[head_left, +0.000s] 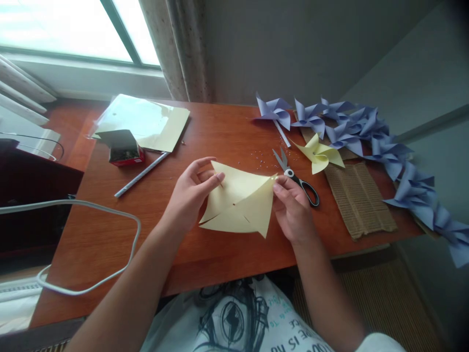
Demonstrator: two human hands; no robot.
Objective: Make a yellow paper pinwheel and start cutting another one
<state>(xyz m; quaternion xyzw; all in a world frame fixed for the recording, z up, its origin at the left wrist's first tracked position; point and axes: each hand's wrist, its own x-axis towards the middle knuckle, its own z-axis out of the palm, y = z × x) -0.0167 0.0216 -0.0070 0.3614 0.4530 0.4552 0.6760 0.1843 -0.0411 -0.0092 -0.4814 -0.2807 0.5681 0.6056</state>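
Note:
A pale yellow paper square [240, 203] with cuts toward its centre is held just above the wooden table [154, 230]. My left hand [190, 193] pinches its left corner between thumb and fingers. At the paper's right corner, my right hand [291, 208] grips the tip with its fingertips. Black-handled scissors [298, 178] lie just beyond my right hand.
A finished yellow pinwheel [320, 154] and several lilac pinwheels [366, 129] line the right side, next to a corrugated cardboard piece [357, 198]. At the back left lie a plastic sleeve of yellow paper [144, 120], a small red box [124, 149] and a grey stick [141, 174]. A white cable [110, 215] loops at left.

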